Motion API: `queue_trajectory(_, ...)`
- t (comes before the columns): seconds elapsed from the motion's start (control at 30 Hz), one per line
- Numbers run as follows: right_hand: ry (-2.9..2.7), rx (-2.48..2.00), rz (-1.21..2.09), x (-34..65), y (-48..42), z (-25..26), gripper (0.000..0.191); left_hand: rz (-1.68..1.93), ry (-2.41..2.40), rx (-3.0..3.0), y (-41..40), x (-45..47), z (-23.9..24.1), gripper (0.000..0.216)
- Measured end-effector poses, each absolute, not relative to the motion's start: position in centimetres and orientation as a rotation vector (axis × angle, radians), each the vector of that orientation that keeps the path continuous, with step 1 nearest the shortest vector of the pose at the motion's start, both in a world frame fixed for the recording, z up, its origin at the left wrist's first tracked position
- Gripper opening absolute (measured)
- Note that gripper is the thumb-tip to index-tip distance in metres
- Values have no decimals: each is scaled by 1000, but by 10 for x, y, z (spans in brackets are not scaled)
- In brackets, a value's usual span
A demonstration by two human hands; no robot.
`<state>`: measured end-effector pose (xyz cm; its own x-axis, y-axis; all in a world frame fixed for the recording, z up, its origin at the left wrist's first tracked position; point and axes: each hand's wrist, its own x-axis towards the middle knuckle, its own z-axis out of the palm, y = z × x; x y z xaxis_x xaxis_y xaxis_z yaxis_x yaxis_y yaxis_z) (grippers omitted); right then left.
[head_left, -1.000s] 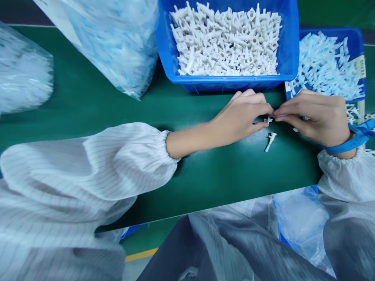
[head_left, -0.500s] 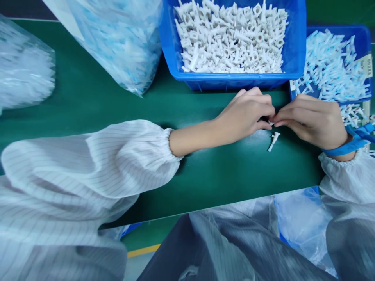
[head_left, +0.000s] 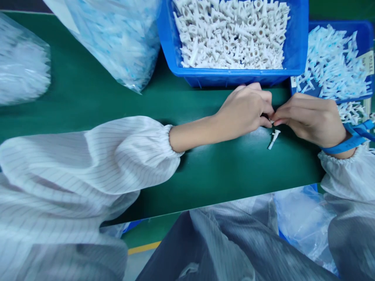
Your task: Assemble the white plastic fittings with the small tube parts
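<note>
My left hand point(head_left: 249, 107) and my right hand point(head_left: 312, 117) meet fingertip to fingertip over the green table. Between their pinched fingers is a small white plastic part point(head_left: 272, 121), mostly covered, so its full shape is hidden. Just below the fingers lies a loose white plastic fitting point(head_left: 274, 139), a short tube with a side stub and a paler bluish end. A blue band point(head_left: 348, 141) circles my right wrist.
Behind the hands stands a blue bin point(head_left: 234, 73) heaped with white fittings. A shallower blue tray point(head_left: 356, 26) of light-blue tubes is at right, with white parts point(head_left: 351, 113) below it. Clear bags point(head_left: 117, 43) of parts sit at left. The table's front edge point(head_left: 211, 204) runs below.
The view has shifted slightly, so the bin and tray sit a little higher. Both hands still pinch the small part together, and the loose fitting lies where it was.
</note>
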<state>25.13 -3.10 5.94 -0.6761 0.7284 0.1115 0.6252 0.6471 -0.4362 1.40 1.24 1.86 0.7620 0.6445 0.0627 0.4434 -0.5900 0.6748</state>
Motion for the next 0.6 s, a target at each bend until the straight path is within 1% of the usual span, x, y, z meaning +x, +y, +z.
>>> queue_trajectory(0.13,-2610,-1083,511,251,-33,60,34,347,867,2306,10,16,24,14)
queue_trajectory(0.3,-2698,-918,236,250,-34,60,30,399,850,2315,9,18,23,15)
queue_trajectory(0.4,-2747,-836,90,247,-34,62,29,417,821,2314,11,18,20,20)
queue_trajectory(0.6,-2847,-836,-54,244,-37,62,33,475,790,2312,16,19,9,21)
